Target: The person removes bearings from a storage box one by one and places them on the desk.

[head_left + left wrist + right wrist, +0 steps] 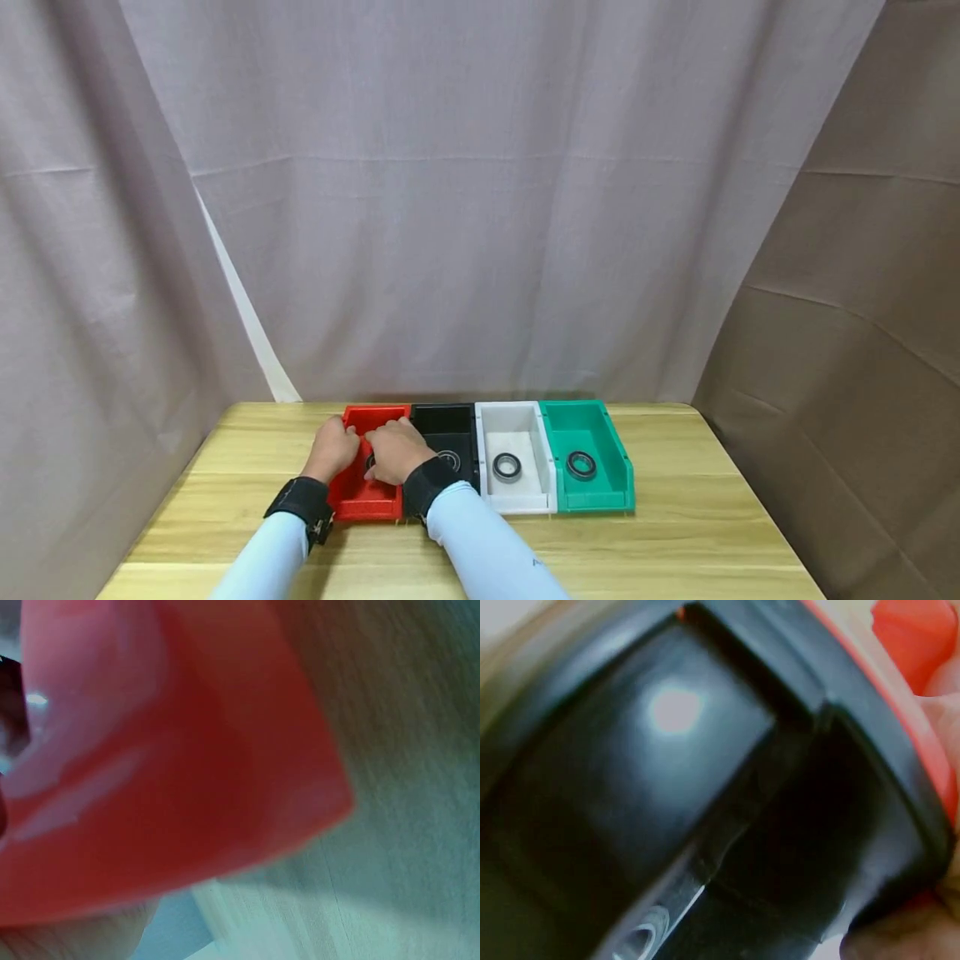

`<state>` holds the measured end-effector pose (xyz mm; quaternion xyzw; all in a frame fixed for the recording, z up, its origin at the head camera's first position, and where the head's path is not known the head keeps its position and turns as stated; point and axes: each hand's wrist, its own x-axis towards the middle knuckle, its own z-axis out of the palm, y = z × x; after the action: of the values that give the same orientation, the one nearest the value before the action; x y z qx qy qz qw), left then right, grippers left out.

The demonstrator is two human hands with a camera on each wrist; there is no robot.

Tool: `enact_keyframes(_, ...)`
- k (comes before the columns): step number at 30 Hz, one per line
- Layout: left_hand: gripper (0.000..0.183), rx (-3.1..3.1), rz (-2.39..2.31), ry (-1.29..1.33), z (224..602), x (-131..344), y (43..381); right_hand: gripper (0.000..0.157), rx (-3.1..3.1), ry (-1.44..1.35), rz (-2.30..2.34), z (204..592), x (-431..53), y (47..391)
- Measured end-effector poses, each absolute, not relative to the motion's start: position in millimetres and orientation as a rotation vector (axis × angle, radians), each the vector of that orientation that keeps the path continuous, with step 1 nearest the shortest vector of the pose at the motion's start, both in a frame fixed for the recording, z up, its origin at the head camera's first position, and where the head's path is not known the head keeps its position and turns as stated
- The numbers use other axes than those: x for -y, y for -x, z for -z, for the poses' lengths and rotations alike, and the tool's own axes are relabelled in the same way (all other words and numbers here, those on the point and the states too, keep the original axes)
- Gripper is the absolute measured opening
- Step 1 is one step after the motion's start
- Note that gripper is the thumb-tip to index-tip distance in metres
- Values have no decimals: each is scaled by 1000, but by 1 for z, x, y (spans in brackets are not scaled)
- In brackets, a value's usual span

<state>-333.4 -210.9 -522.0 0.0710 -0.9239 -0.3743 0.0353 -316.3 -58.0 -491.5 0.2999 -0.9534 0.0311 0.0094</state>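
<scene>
In the head view a red bin (366, 500) stands at the left end of a row of bins. My left hand (335, 448) grips its left side wall; the wall (187, 765) fills much of the left wrist view. My right hand (400, 451) is bent over the side between the red bin and the black bin (450, 421), its fingertips pointing left into the red bin. Part of a ring bearing (370, 463) shows beside those fingertips; whether they touch it cannot be told. Another bearing (449, 460) lies in the black bin, partly behind the right wrist.
A white bin (519, 504) and a green bin (597, 502) continue the row to the right, with a bearing (507, 467) in the white one and a bearing (581, 465) in the green one. The wooden table (660, 550) meets a grey curtain (480, 250) behind the bins.
</scene>
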Motion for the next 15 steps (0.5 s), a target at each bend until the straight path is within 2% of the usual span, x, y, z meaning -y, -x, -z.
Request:
enact_keyframes(8,30,2839,1168,-209,520,216,330,21,3003,-801,146,499,76,314)
enact_keyframes(15,30,2852,1179,-221,521,212,332,16,3011,-758,229,506,78,318)
